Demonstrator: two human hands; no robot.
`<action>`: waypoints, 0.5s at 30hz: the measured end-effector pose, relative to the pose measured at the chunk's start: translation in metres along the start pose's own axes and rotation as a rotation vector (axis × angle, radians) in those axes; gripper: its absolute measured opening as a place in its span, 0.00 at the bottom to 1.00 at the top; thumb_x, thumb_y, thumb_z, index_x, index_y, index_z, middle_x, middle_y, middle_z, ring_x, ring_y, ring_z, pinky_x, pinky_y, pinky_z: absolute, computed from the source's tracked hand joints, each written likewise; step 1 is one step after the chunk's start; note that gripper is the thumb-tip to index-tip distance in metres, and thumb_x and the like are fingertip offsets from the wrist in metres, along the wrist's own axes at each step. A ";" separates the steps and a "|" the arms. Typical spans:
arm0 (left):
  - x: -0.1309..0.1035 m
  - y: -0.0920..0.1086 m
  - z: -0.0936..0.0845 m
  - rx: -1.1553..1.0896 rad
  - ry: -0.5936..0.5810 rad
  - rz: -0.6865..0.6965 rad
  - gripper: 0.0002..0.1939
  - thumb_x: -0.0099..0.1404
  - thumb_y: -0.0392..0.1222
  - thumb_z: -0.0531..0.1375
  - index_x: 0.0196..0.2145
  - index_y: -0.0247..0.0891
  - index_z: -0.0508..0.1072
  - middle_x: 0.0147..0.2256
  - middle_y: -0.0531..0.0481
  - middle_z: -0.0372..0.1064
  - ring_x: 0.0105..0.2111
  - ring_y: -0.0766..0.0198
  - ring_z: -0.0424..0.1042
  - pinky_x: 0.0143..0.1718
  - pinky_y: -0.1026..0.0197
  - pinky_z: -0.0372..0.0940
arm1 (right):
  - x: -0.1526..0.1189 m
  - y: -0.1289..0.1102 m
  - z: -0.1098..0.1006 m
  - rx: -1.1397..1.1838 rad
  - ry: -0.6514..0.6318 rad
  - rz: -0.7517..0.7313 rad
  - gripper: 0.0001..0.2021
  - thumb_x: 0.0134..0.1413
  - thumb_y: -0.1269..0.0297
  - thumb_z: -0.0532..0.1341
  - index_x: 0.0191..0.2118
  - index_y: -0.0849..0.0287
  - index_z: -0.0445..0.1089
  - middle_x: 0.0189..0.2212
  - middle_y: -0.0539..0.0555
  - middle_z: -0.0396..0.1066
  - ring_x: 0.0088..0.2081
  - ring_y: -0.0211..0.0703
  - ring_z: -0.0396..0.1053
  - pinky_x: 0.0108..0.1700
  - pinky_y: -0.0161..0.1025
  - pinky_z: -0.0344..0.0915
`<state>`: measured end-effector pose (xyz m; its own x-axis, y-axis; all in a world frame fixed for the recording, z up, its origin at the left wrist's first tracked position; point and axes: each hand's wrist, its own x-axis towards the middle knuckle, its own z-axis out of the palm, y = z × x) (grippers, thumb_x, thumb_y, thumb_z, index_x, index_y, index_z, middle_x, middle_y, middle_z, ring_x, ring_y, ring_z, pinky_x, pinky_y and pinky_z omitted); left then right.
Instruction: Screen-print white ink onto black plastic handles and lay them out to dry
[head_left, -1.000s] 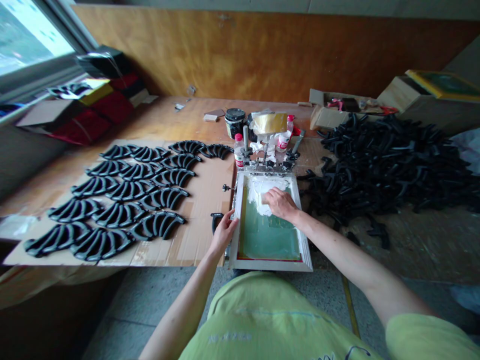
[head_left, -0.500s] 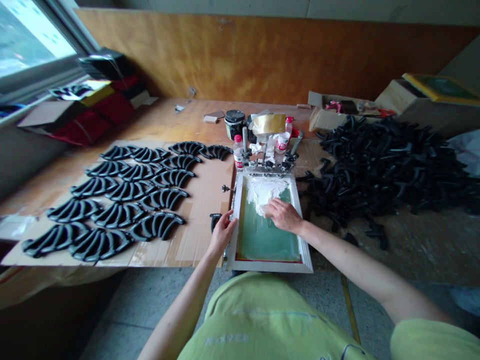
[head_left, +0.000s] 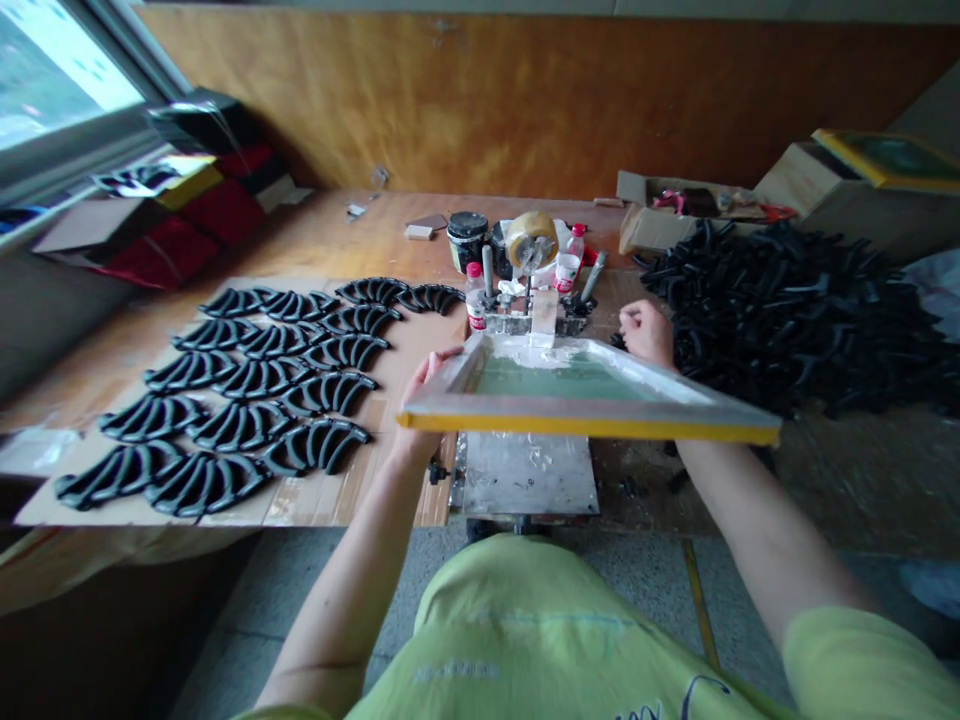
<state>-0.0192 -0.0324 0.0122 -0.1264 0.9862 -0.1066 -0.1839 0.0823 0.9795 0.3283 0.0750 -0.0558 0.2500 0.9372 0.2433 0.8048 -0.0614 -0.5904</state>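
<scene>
The screen-printing frame was tilted, its near edge raised above the metal base plate. The left hand gripped its left side. The right hand was near its right side, fingers curled; whether they pinched anything could not be told. Black curved parts lay heaped at right.

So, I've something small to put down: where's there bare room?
Bare cardboard lies between the rows of black parts and the left hand; mostly bare wood between those rows and the back board. Crowded: the black heap at right, and behind the frame, around the bottles and tape roll.
</scene>
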 end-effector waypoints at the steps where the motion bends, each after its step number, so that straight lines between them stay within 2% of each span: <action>1: 0.007 0.006 0.006 -0.037 -0.005 0.032 0.25 0.59 0.62 0.60 0.42 0.39 0.75 0.35 0.47 0.74 0.31 0.64 0.73 0.29 0.63 0.67 | -0.012 0.011 0.004 -0.006 -0.037 0.041 0.10 0.59 0.66 0.57 0.41 0.62 0.73 0.31 0.56 0.75 0.35 0.46 0.72 0.43 0.42 0.66; 3: 0.017 0.012 0.017 -0.077 -0.016 0.038 0.24 0.60 0.61 0.59 0.44 0.40 0.73 0.34 0.47 0.73 0.31 0.64 0.73 0.29 0.64 0.68 | -0.043 0.022 0.020 0.004 -0.175 0.034 0.07 0.57 0.66 0.58 0.38 0.61 0.73 0.32 0.55 0.75 0.36 0.45 0.72 0.42 0.42 0.67; 4: 0.019 0.011 0.021 -0.091 -0.007 0.027 0.24 0.61 0.61 0.59 0.44 0.40 0.72 0.33 0.48 0.73 0.30 0.65 0.73 0.28 0.64 0.68 | -0.058 0.023 0.031 0.020 -0.251 -0.028 0.07 0.56 0.66 0.60 0.40 0.61 0.73 0.34 0.55 0.75 0.37 0.45 0.72 0.43 0.42 0.67; 6: 0.014 -0.001 0.025 -0.125 0.047 0.006 0.24 0.61 0.61 0.58 0.46 0.41 0.71 0.32 0.50 0.72 0.28 0.67 0.72 0.26 0.66 0.67 | -0.086 0.017 0.050 0.028 -0.366 -0.211 0.12 0.53 0.66 0.65 0.44 0.59 0.72 0.40 0.55 0.75 0.43 0.46 0.71 0.47 0.44 0.66; 8: 0.000 -0.023 0.027 -0.122 0.045 -0.088 0.25 0.60 0.61 0.60 0.46 0.40 0.70 0.33 0.51 0.72 0.28 0.68 0.71 0.26 0.67 0.67 | -0.105 0.005 0.061 -0.008 -0.423 -0.361 0.13 0.51 0.68 0.66 0.44 0.57 0.72 0.43 0.56 0.74 0.46 0.47 0.69 0.50 0.45 0.64; 10: -0.022 -0.051 0.029 -0.063 -0.065 -0.297 0.28 0.59 0.63 0.61 0.46 0.38 0.71 0.34 0.48 0.73 0.28 0.66 0.72 0.25 0.66 0.67 | -0.122 -0.013 0.061 -0.052 -0.406 -0.396 0.07 0.54 0.68 0.65 0.40 0.58 0.72 0.41 0.56 0.73 0.45 0.48 0.68 0.51 0.46 0.64; 12: -0.044 -0.077 0.034 -0.014 -0.180 -0.511 0.31 0.57 0.65 0.61 0.46 0.37 0.70 0.37 0.43 0.74 0.31 0.62 0.74 0.25 0.63 0.68 | -0.143 -0.036 0.055 -0.055 -0.328 -0.390 0.04 0.58 0.66 0.63 0.39 0.58 0.72 0.39 0.57 0.72 0.44 0.49 0.67 0.50 0.46 0.64; 13: -0.054 -0.087 0.037 -0.011 -0.195 -0.571 0.31 0.57 0.66 0.60 0.46 0.37 0.69 0.38 0.42 0.74 0.32 0.60 0.75 0.26 0.62 0.69 | -0.156 -0.048 0.050 -0.043 -0.300 -0.408 0.04 0.59 0.65 0.61 0.39 0.58 0.72 0.38 0.58 0.72 0.44 0.50 0.67 0.50 0.46 0.64; 15: -0.066 -0.099 0.040 -0.007 -0.148 -0.577 0.30 0.57 0.68 0.59 0.42 0.38 0.67 0.36 0.45 0.74 0.31 0.61 0.75 0.25 0.63 0.68 | -0.184 -0.067 0.042 0.008 -0.306 -0.488 0.06 0.61 0.64 0.59 0.40 0.57 0.73 0.37 0.58 0.72 0.44 0.50 0.67 0.50 0.45 0.65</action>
<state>0.0469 -0.0998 -0.0711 0.1330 0.7917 -0.5963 -0.1888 0.6108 0.7689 0.2058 -0.0791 -0.0928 -0.3180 0.9130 0.2557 0.7834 0.4049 -0.4715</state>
